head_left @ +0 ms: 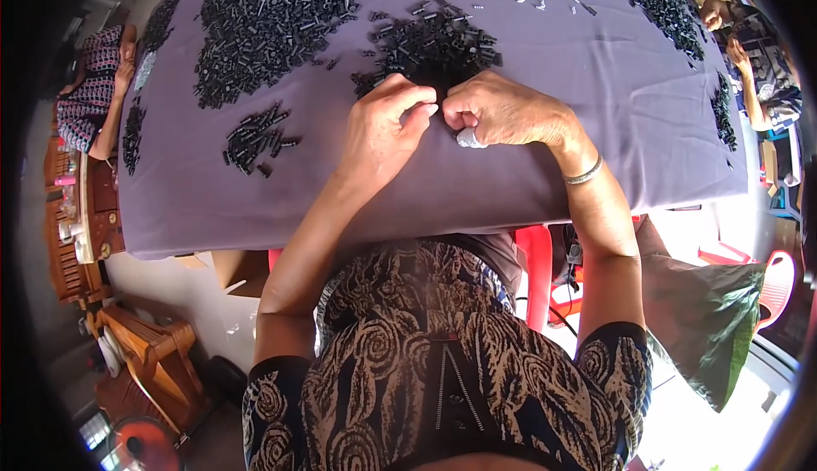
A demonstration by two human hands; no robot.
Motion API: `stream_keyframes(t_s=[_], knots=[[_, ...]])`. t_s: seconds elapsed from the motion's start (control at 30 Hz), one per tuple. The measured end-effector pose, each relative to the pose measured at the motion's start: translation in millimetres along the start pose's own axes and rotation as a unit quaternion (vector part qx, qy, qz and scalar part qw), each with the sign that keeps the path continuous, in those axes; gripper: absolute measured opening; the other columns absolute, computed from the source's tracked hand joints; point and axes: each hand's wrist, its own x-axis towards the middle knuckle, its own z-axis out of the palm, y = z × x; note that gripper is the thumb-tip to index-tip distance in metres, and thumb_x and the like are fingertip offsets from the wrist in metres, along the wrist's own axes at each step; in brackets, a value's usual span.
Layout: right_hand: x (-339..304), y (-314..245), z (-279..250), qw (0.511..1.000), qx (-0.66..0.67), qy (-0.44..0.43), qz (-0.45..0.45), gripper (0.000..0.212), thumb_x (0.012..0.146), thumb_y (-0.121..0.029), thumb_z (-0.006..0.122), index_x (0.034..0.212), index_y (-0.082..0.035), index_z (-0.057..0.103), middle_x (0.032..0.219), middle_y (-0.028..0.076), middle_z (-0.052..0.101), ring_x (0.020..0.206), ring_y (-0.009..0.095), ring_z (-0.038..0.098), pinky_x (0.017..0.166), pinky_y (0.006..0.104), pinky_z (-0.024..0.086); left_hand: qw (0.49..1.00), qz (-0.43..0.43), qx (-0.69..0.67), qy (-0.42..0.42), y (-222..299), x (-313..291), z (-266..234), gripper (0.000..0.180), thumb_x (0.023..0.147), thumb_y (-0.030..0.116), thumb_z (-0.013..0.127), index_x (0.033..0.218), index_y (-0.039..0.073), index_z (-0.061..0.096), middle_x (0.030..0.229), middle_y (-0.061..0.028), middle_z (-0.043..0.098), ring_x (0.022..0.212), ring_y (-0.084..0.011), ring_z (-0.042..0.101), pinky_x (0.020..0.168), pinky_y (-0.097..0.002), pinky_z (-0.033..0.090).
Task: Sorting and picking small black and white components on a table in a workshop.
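Black parts (434, 41) lie just beyond both pinched hands (383, 126) (515, 114), their contents unclear.

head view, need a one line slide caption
Left hand and right hand close together over a purple cloth, near heaps of black parts.

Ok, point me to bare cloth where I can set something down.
Bare: the purple cloth between the right hand and right-edge black pile; also the front strip below the small left pile. Crowded: just beyond the left hand, at the central pile, and upper left, at the large pile.
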Motion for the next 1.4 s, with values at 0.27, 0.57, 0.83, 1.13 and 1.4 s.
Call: stream_keyframes(t_s=[0.27,0.57,0.83,1.13,1.4], knots=[[-3,3,-1,0.928,0.227,0.295,0.003,0.015,0.07,-0.001,0.07,0.079,-0.003,0.058,0.068,-0.002,0.056,0.061,0.004,0.049,0.053,0.0228,0.043,0.951,-0.107,-0.291,0.014,-3,17,13,0.022,0.084,-0.001,0.059,0.106,0.001,0.059,0.093,-0.0022,0.059,0.081,-0.0082,0.056,0.071,-0.0236,0.048],[3,3,4,0.871,0.364,0.329,-0.02,0.02,0.074,0.004,0.067,0.09,0.001,0.056,0.085,0.001,0.057,0.077,0.007,0.054,0.069,0.0212,0.049,0.9,-0.027,-0.424,0.091,-8,24,35,0.023,0.084,-0.002,0.059,0.107,-0.002,0.058,0.098,-0.0053,0.058,0.083,-0.0122,0.058,0.073,-0.0258,0.05],[12,0,12,0.901,0.153,0.406,-0.007,0.016,0.073,-0.002,0.071,0.084,-0.001,0.058,0.076,0.002,0.057,0.068,0.009,0.056,0.061,0.0229,0.048,0.881,-0.052,-0.448,0.146,-11,24,42,0.02,0.079,-0.004,0.064,0.099,-0.003,0.061,0.086,-0.0029,0.058,0.076,-0.0113,0.058,0.068,-0.0243,0.051],[-2,29,-16,0.85,0.159,0.498,0.062,0.008,0.079,-0.002,0.065,0.085,-0.002,0.061,0.077,0.001,0.061,0.069,0.008,0.055,0.064,0.0219,0.047,0.894,-0.059,-0.424,0.135,-18,25,33,0.017,0.087,0.006,0.058,0.102,-0.002,0.059,0.092,-0.0087,0.062,0.082,-0.0163,0.062,0.067,-0.0271,0.051],[9,73,-53,0.908,-0.011,0.398,0.132,0.014,0.078,-0.006,0.065,0.092,-0.004,0.062,0.081,0.006,0.064,0.073,0.014,0.061,0.068,0.0271,0.049,0.933,-0.027,-0.343,0.103,-29,27,39,0.018,0.085,0.001,0.058,0.103,0.0,0.06,0.087,-0.0039,0.058,0.07,-0.0093,0.055,0.058,-0.0213,0.046]])
